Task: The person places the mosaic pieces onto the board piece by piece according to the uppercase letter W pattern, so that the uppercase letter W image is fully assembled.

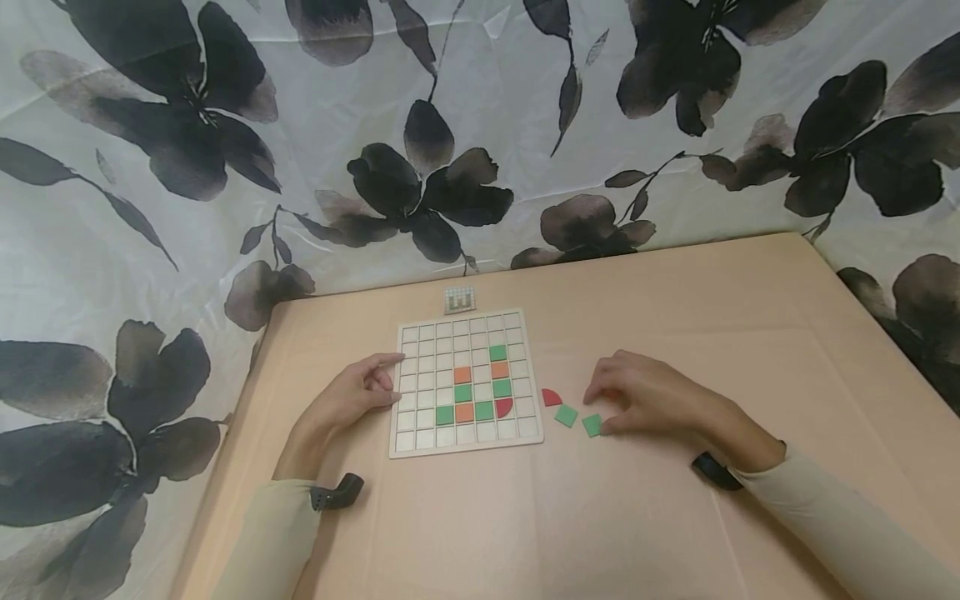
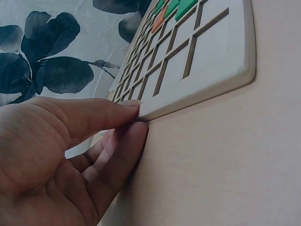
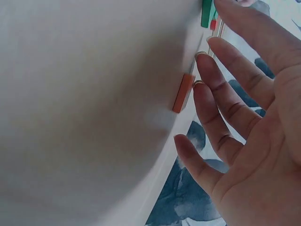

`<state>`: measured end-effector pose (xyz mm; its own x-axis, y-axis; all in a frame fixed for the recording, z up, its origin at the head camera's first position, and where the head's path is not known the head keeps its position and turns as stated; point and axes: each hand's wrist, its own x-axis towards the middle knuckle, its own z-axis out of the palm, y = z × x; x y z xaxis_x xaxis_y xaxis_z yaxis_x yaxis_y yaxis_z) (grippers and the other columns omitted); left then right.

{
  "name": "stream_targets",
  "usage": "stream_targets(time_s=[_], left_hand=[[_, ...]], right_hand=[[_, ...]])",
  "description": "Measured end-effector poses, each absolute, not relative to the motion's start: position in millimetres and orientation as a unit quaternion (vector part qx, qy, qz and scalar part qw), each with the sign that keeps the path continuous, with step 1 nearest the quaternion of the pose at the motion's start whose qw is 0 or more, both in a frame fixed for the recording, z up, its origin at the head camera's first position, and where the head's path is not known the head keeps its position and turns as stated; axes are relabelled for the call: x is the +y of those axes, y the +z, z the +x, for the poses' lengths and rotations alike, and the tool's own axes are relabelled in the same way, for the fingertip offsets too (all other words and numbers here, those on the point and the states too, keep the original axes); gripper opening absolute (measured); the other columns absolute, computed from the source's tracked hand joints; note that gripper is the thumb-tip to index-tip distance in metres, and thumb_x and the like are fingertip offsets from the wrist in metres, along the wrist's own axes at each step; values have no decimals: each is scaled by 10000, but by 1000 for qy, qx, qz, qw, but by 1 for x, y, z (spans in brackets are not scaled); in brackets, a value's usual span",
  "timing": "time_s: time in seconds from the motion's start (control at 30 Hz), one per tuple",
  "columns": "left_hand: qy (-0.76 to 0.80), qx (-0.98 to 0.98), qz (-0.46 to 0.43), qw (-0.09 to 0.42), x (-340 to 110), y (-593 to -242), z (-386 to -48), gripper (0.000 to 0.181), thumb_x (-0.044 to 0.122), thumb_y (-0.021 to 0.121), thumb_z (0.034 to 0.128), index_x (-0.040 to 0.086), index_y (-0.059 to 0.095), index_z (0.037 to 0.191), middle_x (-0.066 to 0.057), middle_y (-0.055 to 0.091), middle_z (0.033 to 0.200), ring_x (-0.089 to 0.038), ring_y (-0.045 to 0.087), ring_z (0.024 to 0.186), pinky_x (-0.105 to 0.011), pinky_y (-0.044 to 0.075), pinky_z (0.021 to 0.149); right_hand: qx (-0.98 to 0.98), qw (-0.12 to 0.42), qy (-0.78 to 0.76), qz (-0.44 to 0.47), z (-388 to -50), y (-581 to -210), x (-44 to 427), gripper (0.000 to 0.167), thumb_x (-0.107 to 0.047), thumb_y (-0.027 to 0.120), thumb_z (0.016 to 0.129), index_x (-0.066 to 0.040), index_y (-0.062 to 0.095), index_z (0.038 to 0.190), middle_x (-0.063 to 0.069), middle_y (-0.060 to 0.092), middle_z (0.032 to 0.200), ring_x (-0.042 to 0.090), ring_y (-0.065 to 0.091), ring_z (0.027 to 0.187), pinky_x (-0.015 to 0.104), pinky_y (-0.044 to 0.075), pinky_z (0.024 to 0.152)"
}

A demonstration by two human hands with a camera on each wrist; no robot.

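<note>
A white grid board (image 1: 407,450) holds green, orange and red pieces in some cells. At its left edge my left hand (image 1: 341,408) rests thumb and index fingertips, spaced apart; the left wrist view shows this hand (image 2: 89,146) touching the board's rim (image 2: 207,92). My right hand (image 1: 660,396) is to the board's right, its thumb at a green square (image 1: 592,425). In the right wrist view that hand's (image 3: 249,103) fingers are spread and loosely bent, near an orange piece (image 3: 183,94) hidden in the head view; a green piece (image 3: 206,13) is by the thumb.
Between the board and my right hand lie another green square (image 1: 566,415) and a red quarter-round piece (image 1: 551,397). A small patterned item (image 1: 459,300) sits behind the board on the table (image 1: 637,525). Floral fabric (image 1: 555,200) hangs beyond the far edge.
</note>
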<state>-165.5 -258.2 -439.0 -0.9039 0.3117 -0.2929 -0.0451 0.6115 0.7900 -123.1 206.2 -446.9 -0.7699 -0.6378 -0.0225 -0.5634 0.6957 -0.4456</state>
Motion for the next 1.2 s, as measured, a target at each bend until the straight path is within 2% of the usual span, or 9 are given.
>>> stream_targets(time_s=[0.13,0.47,0.73,0.93,1.2], left_hand=[[436,874,78,200,-265,-453,-171,691,10,725,904,11,417,1523,-159,552,1005,-179,488,778,-196,457,625],[427,879,74,196,-265,-454,-171,673,47,752,893,91,473,1503,-106,556,977,-187,509,784,-212,473,648],[423,881,86,193,-265,-454,-172,671,43,747,896,64,464,1505,-112,557,974,-179,507,780,-215,475,644],[423,882,83,192,-265,-455,-172,668,33,748,889,90,479,1498,-106,556,972,-186,507,777,-215,467,644],[424,881,86,189,-266,-456,-171,670,31,749,886,72,477,1497,-115,553,974,-184,498,768,-210,463,635]], right_hand=[[914,84,-204,-340,-123,-448,203,275,-271,877,750,-284,766,1001,-175,625,975,74,500,944,313,467,826],[911,65,-194,-359,-128,-447,204,216,-255,856,764,-277,769,961,-178,619,929,63,474,884,303,418,804],[910,76,-198,-356,-129,-448,208,192,-239,858,786,-308,769,942,-185,604,905,69,462,865,291,415,774],[908,82,-203,-357,-131,-449,210,192,-236,860,797,-297,771,955,-181,611,924,62,461,873,299,412,795],[912,75,-210,-343,-134,-450,214,193,-209,863,803,-287,773,955,-172,610,939,64,508,885,311,467,814]])
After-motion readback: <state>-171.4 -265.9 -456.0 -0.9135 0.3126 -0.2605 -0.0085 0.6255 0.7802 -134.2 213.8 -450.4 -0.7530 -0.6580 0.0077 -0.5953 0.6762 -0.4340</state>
